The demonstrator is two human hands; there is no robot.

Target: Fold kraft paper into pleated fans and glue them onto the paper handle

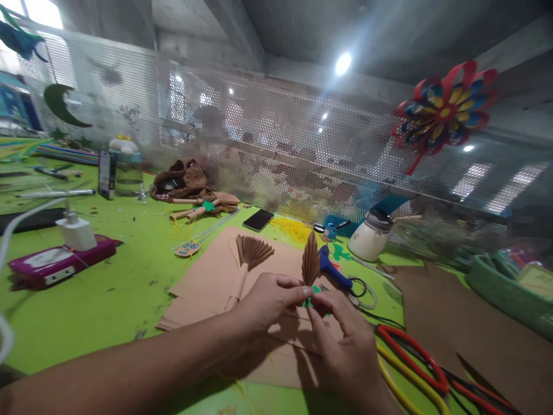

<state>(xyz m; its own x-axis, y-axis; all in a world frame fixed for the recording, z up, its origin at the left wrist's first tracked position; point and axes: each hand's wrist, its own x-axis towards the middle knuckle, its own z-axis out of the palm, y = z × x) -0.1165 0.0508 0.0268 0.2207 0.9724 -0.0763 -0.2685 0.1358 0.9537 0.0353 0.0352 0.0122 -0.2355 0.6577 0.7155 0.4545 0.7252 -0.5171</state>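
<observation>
Two hands: my L hand (pixel 270 300) pinches the pleated leaf (pixel 310 265) at its base, narrow grip, thumb to idx finger; my R hand (pixel 349 337) is right beside, fingertips close together at a green cutout (pixel 317 293), can't tell if they hold it.
Pleated leaf: brown paper, fine ridges, pointed tip up, approx. upright above the stacked brown sheets (pixel 211 271).
Pleated fan: crisp folds, spread (pixel 253 252), atop a rolled paper tube (pixel 242 282); tube's lower end meets my L forearm, can't see past it.
Blue-handled tool: smooth, curved (pixel 334 271), partly hidden behind leaf.
Scissors: red loop handle (pixel 441 378) & yellow one near R hand, lower part cut off by frame.
Mesh panel: perforated metal (pixel 280 127); shapes beyond it blurry.
Table: lime green (pixel 142 248), room to move on L, btwn purple box (pixel 64 264) & sheets' edge; R side tighter w/ scissors & brown card (pixel 466 311).
</observation>
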